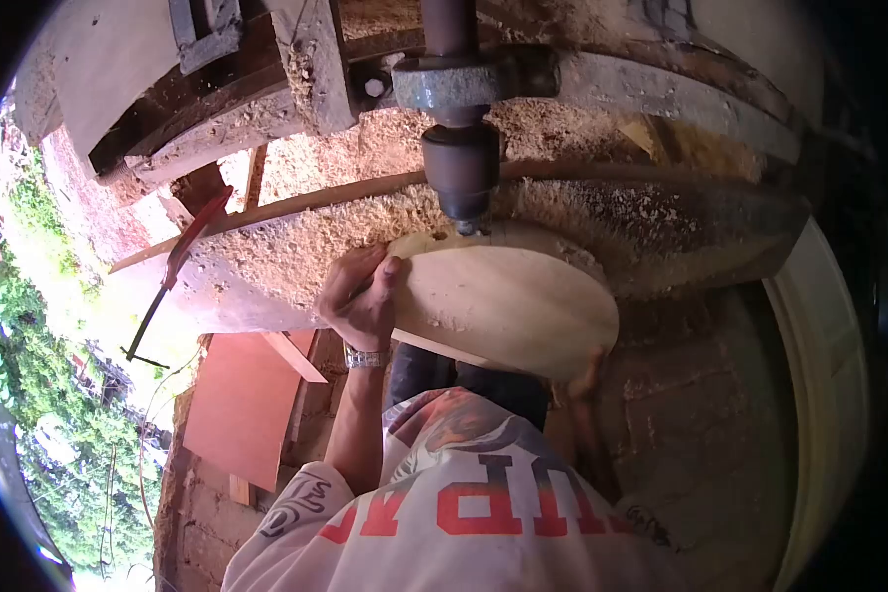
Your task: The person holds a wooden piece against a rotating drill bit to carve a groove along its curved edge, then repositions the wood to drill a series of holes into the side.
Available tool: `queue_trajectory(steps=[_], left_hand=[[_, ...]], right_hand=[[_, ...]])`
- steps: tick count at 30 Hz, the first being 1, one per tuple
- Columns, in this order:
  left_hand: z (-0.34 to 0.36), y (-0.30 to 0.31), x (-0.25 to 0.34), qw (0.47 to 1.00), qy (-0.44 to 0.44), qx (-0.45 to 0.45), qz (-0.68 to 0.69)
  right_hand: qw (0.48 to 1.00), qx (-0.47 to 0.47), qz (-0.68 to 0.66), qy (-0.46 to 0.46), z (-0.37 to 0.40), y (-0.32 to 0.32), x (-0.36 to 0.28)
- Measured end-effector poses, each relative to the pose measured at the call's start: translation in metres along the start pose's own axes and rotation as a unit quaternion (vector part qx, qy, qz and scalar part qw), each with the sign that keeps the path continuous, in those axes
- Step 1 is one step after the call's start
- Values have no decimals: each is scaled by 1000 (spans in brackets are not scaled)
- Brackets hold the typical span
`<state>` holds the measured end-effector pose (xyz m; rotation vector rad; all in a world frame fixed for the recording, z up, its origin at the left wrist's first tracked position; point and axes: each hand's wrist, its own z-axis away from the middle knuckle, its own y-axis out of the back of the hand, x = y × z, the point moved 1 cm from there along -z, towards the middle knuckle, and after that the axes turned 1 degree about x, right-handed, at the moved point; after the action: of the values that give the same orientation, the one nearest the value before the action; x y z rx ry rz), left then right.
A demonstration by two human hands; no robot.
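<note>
A pale wooden board [508, 296] with a curved edge lies tilted under the drill press chuck [461, 173]. A drilled hole [439, 236] shows near its far edge, and the tip of the chuck is right at that edge beside it. My left hand [358, 296], with a metal watch at the wrist, grips the board's left end, thumb on the top face. At the board's lower right edge is my right hand [588, 377], dim and partly hidden, its fingers closed against the rim.
Wood shavings [316, 242] cover the long bench plank [217, 286] behind the board. A red-handled hacksaw [183, 252] hangs over its left end. Below stands a reddish panel [242, 405]. A pale curved strip [829, 385] is at the right, and greenery [59, 424] lies outside at the left.
</note>
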<state>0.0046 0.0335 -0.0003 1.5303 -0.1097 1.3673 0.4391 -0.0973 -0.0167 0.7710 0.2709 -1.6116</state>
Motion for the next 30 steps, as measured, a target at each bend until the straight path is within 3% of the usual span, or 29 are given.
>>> queue_trajectory(steps=[2, 7, 12, 14, 16, 19, 20, 24, 25, 30], left_hand=[[2, -1, -4, 1000, -2, 5, -1], [10, 1, -5, 998, 66, 3, -9], [56, 11, -32, 1000, -14, 2, 20], [62, 13, -33, 999, 25, -2, 28], [59, 12, -31, 999, 11, 7, 29], [38, 10, -14, 996, 77, -3, 45], [24, 6, -15, 1000, 2, 1, -22], [2, -1, -2, 998, 56, 6, 7], [1, -4, 1, 999, 13, 23, 25], [0, -3, -6, 999, 1, 11, 38]], right_hand=[[999, 38, 35, 13, 4, -7, -4], [995, -32, 63, 67, -12, 23, 21], [998, -14, 47, 47, 9, 24, 30], [998, -7, 45, 36, 14, 27, 36], [998, -4, 46, 32, 13, 25, 36], [998, -16, 57, 28, 9, 18, 22], [997, -21, 62, 28, 6, 13, 13], [997, -25, 72, 31, -12, -5, -15], [997, -21, 75, 28, -13, -5, -16], [997, -6, 76, 16, -10, -8, -26]])
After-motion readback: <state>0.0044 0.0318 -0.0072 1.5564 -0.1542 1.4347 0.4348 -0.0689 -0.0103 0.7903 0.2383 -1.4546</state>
